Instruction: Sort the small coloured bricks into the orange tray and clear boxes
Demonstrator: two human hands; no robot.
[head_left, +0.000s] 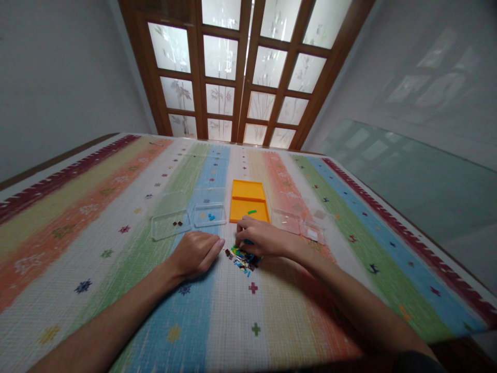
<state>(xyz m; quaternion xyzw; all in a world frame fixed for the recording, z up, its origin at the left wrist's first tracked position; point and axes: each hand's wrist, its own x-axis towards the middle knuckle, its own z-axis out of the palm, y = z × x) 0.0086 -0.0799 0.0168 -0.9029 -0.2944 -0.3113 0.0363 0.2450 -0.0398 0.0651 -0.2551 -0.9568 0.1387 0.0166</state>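
Pile of small pieces and surrounding containers, seen from above by the person at work. The pile point(245, 265), a mix of blue, brown, yellow, green and pale pieces, lies on the striped tablecloth point(236, 331) between the hands, in front of the orange box point(247, 190). The right hand point(261, 237) arches over its far side with fingers bent down; whether a piece is pinched there cannot be told, since the fingertips are partly hidden. The left hand point(199, 253) rests loosely curled just beside the pile (its palm is turned from view, so its contents, if any, cannot be judged).

The open box holds 1 green piece point(252, 211). To its left stand 2 clear trays: the outer tray point(162, 228) with 2 brown pieces point(175, 224), the inner tray point(200, 218) with blue pieces point(212, 217). To its right are a clear tray point(289, 227) with pale pieces point(284, 222) and a smaller container point(319, 236).

Likely faults: fingers working in so tight a heap could drag or scatter neighbouring pieces; the hand's shade could make dark colours easy to confuse; a low swing of the right wrist might nudge the pale pieces' tray, which looks light.
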